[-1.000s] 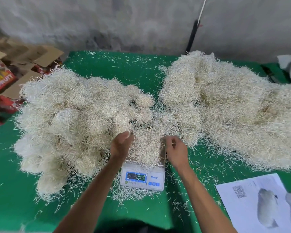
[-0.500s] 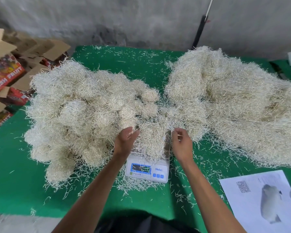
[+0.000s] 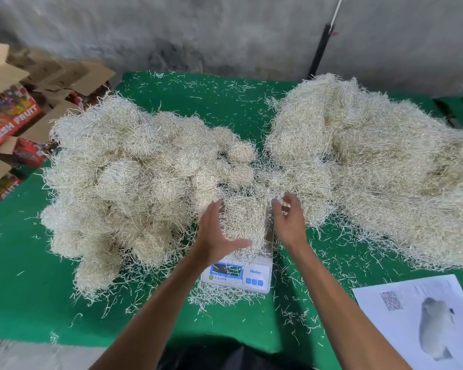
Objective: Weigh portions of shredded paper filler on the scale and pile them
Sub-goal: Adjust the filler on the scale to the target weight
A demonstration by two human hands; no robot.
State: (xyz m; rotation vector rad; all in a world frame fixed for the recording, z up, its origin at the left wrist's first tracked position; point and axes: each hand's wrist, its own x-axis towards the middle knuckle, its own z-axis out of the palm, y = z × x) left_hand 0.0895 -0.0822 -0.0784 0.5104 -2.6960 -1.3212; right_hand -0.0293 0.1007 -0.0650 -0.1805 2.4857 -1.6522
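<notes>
A small white digital scale (image 3: 251, 279) with a blue display sits at the table's front centre. A portion of pale shredded paper filler (image 3: 245, 222) rests on its platform. My left hand (image 3: 216, 233) is spread open against the portion's left side, thumb stretched across its front. My right hand (image 3: 288, 221) is at the portion's right side, fingers loosely curled and apart, holding nothing clearly. A pile of rounded weighed clumps (image 3: 134, 182) lies to the left. A large loose heap of filler (image 3: 380, 166) lies to the right.
The green table (image 3: 193, 102) is littered with loose strands. Printed paper sheets (image 3: 422, 321) lie at the front right. Open cardboard fruit boxes (image 3: 14, 113) stand off the left edge. A dark pole (image 3: 320, 49) leans on the grey wall behind.
Both hands have opened and spread along the sides of the portion on the scale; before they were more closed at its top. The camera view has shifted slightly.
</notes>
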